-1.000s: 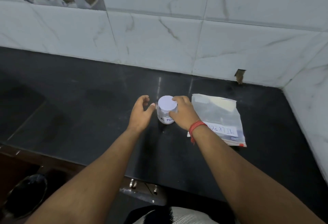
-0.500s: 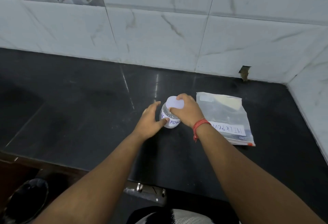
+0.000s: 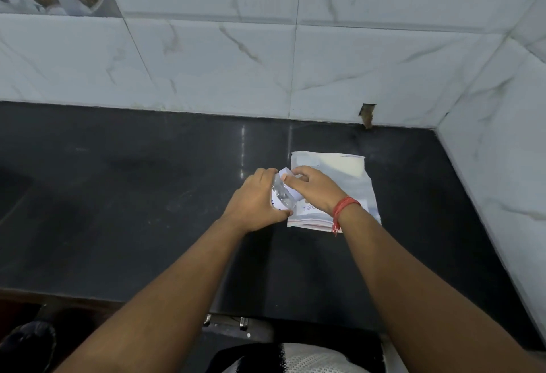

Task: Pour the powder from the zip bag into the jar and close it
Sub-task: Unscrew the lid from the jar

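Fingers (image 3: 266,176) of left hand (image 3: 253,204) curled tight round clear jar (image 3: 282,196), centre frame, jar tilted toward right. Right hand (image 3: 314,188) fingers clamped on white lid (image 3: 288,179), red thread (image 3: 344,208) at wrist. Zip bag (image 3: 351,171) flat on black counter (image 3: 118,195), just right of hands, partly beneath right hand. Marble tiled wall (image 3: 221,62) across top.

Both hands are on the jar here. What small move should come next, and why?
Probably twist the lid off: the left hand grips the jar, the right hand is on the lid, and the zip bag lies flat on the counter, unpoured.
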